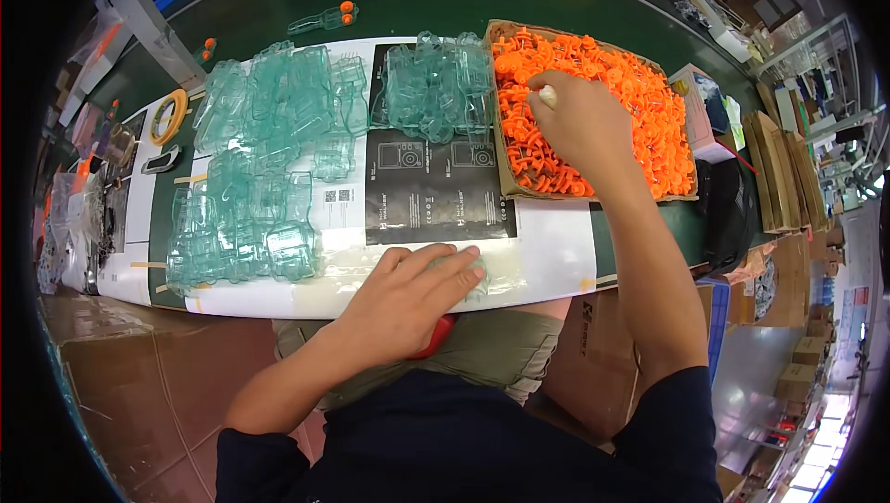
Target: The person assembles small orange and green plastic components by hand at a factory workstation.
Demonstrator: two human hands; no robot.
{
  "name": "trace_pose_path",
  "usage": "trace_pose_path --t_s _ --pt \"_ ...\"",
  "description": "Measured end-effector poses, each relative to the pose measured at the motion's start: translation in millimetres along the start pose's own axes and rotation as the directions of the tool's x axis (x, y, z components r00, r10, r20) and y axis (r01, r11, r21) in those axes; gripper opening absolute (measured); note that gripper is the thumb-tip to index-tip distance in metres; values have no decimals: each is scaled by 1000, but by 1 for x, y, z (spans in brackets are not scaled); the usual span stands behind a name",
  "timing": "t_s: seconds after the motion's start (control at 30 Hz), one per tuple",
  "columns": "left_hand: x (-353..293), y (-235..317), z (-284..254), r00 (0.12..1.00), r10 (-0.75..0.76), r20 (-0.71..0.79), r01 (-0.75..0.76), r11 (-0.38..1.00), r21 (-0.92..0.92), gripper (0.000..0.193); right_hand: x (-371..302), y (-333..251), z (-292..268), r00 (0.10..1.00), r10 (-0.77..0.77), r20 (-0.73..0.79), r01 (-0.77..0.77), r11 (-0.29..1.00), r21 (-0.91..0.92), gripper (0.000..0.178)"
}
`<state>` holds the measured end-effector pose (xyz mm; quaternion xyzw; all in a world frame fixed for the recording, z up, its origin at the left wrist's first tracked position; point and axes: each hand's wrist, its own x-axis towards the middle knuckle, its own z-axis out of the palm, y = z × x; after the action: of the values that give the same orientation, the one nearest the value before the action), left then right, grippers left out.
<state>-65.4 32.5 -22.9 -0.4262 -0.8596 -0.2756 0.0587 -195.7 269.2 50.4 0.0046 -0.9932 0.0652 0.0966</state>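
Near the front edge of the table, my left hand lies palm down, thumb and forefinger closed on a clear green plastic piece mostly hidden under it. My right hand reaches into a shallow cardboard box heaped with small orange plastic parts that have thin metal pins. Its fingers are curled together, and one has a whitish wrap. What those fingertips hold is hidden. Piles of clear green plastic pieces spread to the left, with another pile beside the box.
A black printed sheet lies on the white board between the piles and box. At left are a tape roll and a metal-edged tool. A green piece with orange parts lies farther back. A black bag sits right of the box.
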Motion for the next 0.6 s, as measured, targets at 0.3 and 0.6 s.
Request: trace_pose_path --t_s 0.3,0.6 --pt "10 -8 6 980 -164 -111 175 980 97 40 17 8 15 998 -59 -19 56 989 -136 22" --pt "20 -22 8 947 -147 -287 140 989 -44 43 -66 2 17 956 -140 -258 238 885 400 12"
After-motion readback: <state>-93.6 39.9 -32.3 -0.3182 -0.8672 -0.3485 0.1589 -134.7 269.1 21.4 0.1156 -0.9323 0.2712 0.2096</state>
